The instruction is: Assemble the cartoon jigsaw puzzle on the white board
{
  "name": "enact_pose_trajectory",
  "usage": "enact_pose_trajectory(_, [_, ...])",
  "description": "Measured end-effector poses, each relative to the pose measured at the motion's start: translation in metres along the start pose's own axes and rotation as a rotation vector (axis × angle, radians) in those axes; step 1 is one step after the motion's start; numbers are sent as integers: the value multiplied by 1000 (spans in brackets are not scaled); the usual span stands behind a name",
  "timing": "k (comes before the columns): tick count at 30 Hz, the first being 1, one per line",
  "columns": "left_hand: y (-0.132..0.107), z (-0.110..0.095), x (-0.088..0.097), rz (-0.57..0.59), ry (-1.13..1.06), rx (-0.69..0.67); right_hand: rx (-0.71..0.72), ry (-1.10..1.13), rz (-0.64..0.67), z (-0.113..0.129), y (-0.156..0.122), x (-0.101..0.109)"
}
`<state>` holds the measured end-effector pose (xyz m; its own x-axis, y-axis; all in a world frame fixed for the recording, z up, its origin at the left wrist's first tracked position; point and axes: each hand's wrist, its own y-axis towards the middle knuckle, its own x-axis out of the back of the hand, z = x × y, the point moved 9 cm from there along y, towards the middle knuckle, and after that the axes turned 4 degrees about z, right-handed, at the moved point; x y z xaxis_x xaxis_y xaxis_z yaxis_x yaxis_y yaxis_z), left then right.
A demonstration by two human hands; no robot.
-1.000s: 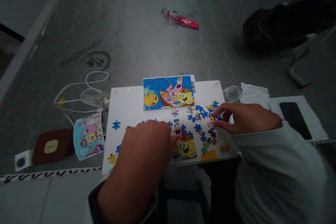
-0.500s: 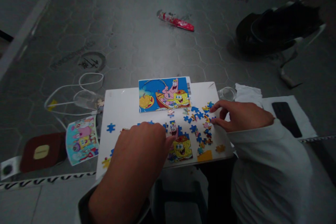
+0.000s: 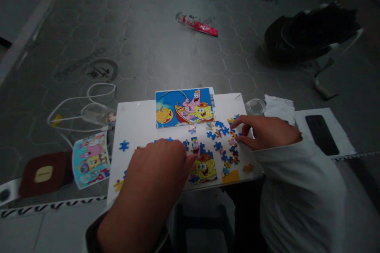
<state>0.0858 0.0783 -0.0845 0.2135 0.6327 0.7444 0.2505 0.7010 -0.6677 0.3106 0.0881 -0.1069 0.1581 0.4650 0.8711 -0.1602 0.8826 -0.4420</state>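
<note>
A white board [image 3: 139, 124] lies before me with a jigsaw on it. A printed cartoon picture [image 3: 184, 107] rests at its far edge. A joined patch of the puzzle [image 3: 205, 168] sits near the front edge, and several loose pieces [image 3: 221, 127] lie to its right. My left hand [image 3: 160, 162] lies palm down on the board, one finger stretched onto the joined patch. My right hand [image 3: 263, 131], in a white sleeve, pinches thumb and forefinger among the loose pieces. A single blue piece [image 3: 124, 145] lies apart at the left.
On the grey floor to the left are a second cartoon card [image 3: 90, 160], a brown box [image 3: 44, 174] and a looped white cable [image 3: 89, 101]. A clear cup [image 3: 257, 106], a tissue [image 3: 279, 106] and a phone [image 3: 322, 134] lie right. A black bag [image 3: 308, 31] and red wrapper [image 3: 197, 23] lie farther off.
My right hand has drawn a little left and toward the far loose pieces, fingers closing into a pinch. My left hand stays on the joined patch. The view has shifted slightly.
</note>
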Motion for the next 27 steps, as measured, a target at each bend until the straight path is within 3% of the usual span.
enact_pose_trajectory(13, [-1,2,3,-7,6,3,-65,34,8,-8,-3,0])
enact_pose_trajectory(20, [0,2,0,-5,2,-3,-215,-22,-225,-10,-17,30])
enact_pose_trajectory(27, [1,5,-3,32,7,12,-219,3,-245,-14,-11,29])
